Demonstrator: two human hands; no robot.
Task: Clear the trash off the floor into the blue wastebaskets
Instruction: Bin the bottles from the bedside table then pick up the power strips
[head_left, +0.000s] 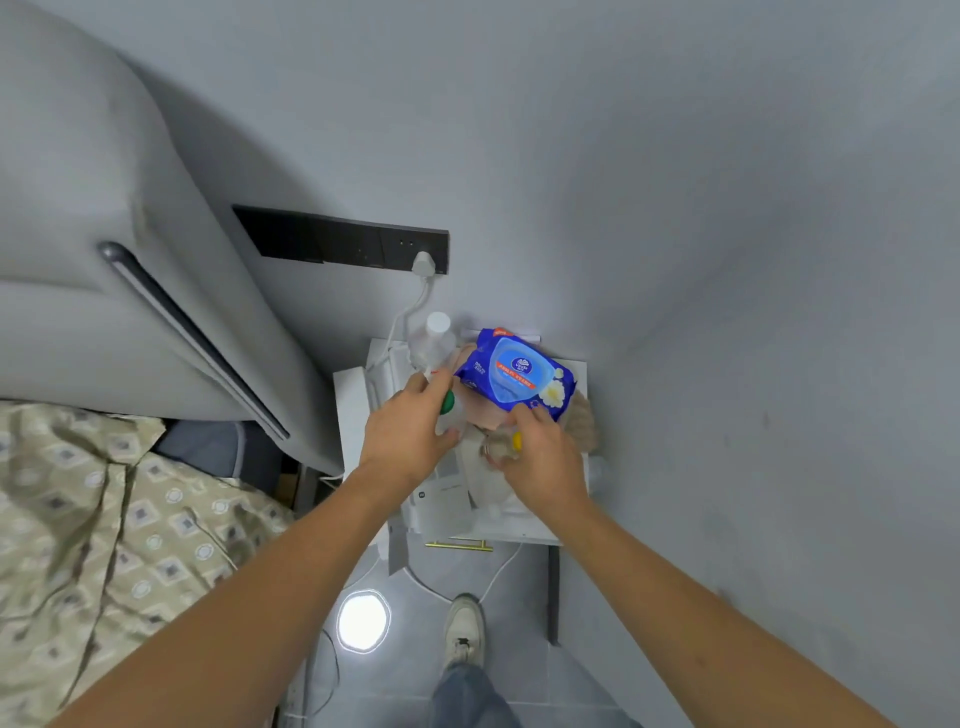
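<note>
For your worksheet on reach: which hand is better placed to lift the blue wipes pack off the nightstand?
Probably the right hand: its fingertips sit at the blue wipes pack's near edge. The left hand is off to the side, its grip around a green-capped bottle.

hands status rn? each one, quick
Left hand: curled round a clear bottle with a green cap.
Right hand: grips a small clear bottle with a yellow cap, fingertips against the blue wipes pack.
</note>
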